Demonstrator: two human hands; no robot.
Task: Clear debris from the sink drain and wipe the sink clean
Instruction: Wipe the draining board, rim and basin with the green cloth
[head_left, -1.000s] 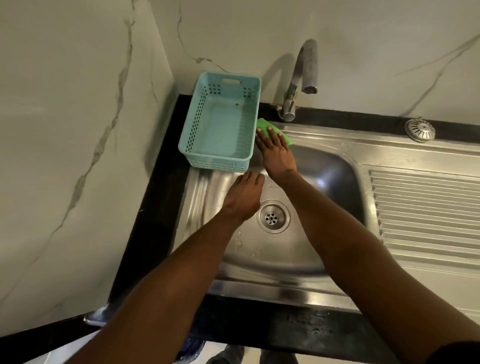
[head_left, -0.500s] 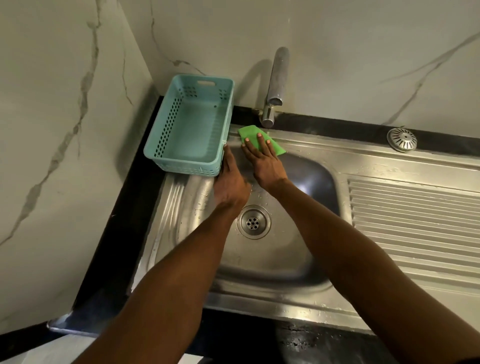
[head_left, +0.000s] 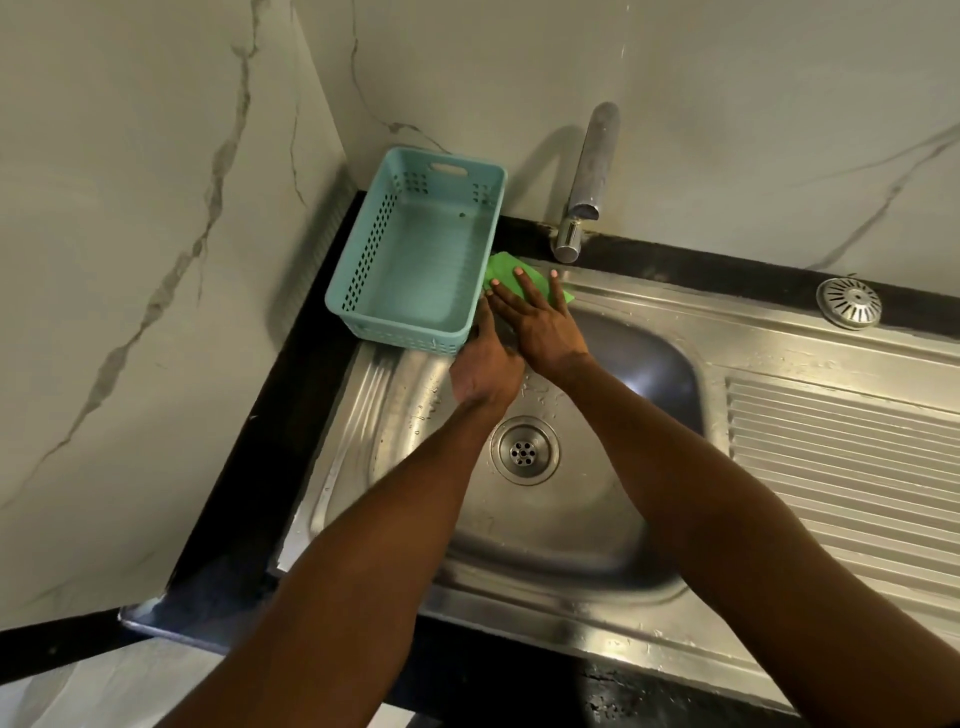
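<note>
A stainless steel sink (head_left: 587, 525) fills the middle, with its round drain (head_left: 524, 450) in the basin floor. On the sink's back rim lies a green cloth (head_left: 506, 265). My right hand (head_left: 540, 325) presses flat on the cloth with straight, spread fingers. My left hand (head_left: 483, 366) sits just left of it, against the near right corner of a teal plastic basket (head_left: 415, 260). Its fingertips are hidden behind the basket's edge and my right hand.
The teal basket stands on the black counter (head_left: 291, 415) and overlaps the sink's left rim. A chrome tap (head_left: 589, 176) rises behind the cloth. A metal strainer cap (head_left: 848, 303) lies at the back right. A ribbed drainboard (head_left: 852, 467) extends right.
My left hand moved from above the drain up to the basket's near corner. My right hand stayed flat on the cloth on the back rim.
</note>
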